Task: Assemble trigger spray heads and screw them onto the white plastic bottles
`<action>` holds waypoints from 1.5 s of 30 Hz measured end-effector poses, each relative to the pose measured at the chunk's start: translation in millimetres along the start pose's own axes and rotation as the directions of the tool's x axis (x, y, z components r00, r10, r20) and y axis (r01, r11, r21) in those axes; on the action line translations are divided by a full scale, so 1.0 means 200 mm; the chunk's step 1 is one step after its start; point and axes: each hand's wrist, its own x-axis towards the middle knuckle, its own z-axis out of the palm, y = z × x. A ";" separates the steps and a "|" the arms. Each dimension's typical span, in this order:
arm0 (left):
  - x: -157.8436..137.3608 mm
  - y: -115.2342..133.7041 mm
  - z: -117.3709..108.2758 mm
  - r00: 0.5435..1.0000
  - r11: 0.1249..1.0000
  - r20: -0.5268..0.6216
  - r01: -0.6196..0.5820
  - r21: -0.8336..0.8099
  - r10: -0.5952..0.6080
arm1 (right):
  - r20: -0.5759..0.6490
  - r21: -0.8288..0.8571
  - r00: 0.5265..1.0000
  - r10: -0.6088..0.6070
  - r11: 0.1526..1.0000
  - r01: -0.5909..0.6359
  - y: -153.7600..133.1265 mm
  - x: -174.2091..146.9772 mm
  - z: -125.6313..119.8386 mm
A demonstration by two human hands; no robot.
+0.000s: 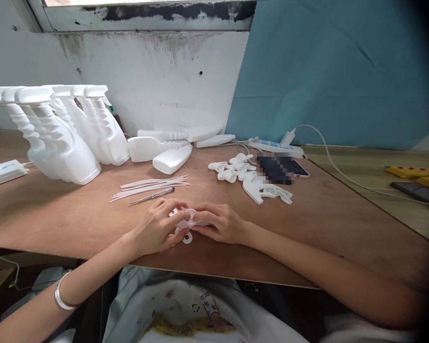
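My left hand [161, 223] and my right hand [223, 223] meet near the table's front edge. Between them is a white plastic sprayer part [190, 218], with the fingers of both hands closed round it. Much of that part is covered by the fingers, so its full shape is hidden. White ring-shaped washers [188, 237] lie on the table beside and under my left fingers. Just beyond the hands rests a screwdriver [153, 195] with a clear handle. Behind it lies a bunch of thin white tubes [146, 185].
Assembled white spray bottles [75, 152] stand at the left, near a power strip [5, 174]. White bottles [173, 159] lie at the back. Trigger sprayer pieces [252, 183] are piled at right, by a phone [300, 167]. Another power strip [277, 147] trails a white cable [329, 152].
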 end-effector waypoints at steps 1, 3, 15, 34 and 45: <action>0.00 0.00 0.00 1.000 1.000 -0.008 -0.002 0.003 0.002 | 0.005 0.008 1.000 0.007 1.000 -0.007 0.00 0.00 0.00; 0.00 0.00 0.00 0.999 1.000 -0.032 -0.009 0.010 0.010 | 0.008 0.018 1.000 0.017 1.000 -0.017 0.00 0.00 0.00; 0.00 0.00 0.01 0.999 0.999 -0.025 -0.045 -0.011 0.045 | 0.005 0.052 1.000 -0.023 0.998 0.022 0.00 0.00 0.00; 0.01 0.00 0.00 0.998 0.996 -0.007 -0.064 -0.054 0.064 | 0.016 0.063 1.000 0.000 0.998 -0.001 0.01 0.00 0.00; 0.01 -0.01 0.00 1.000 0.995 -0.017 0.016 -0.097 -0.018 | 0.000 -0.065 0.999 0.036 0.997 -0.036 0.00 0.00 0.01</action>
